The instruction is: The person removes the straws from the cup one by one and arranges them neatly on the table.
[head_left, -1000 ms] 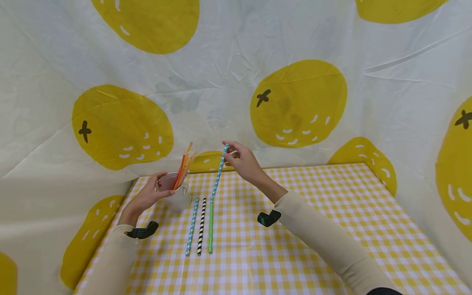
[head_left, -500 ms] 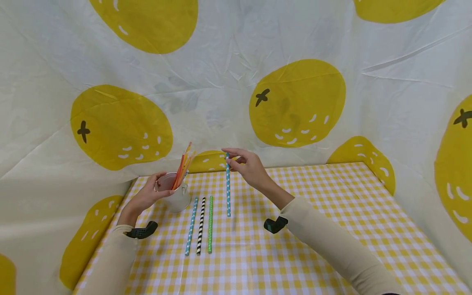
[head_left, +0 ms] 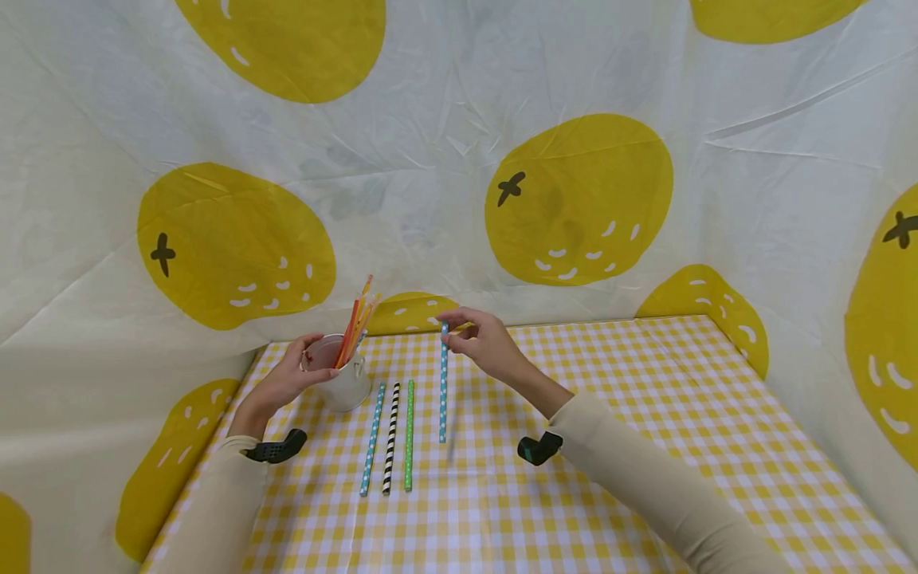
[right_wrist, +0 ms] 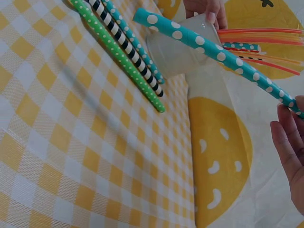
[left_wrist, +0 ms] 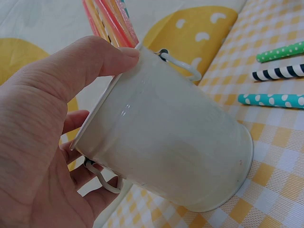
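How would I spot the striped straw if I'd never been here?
On the yellow-checked tablecloth, find the white pail. Just to its right, the striped straw lies between a blue straw and a green straw. Those neighbours are dotted, while this one has black-and-white bands.

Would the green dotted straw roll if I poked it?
The green dotted straw would probably roll, looking thin and round. It seems stiff, lying straight, and likely light: the right hand pinches a similar blue straw by one end.
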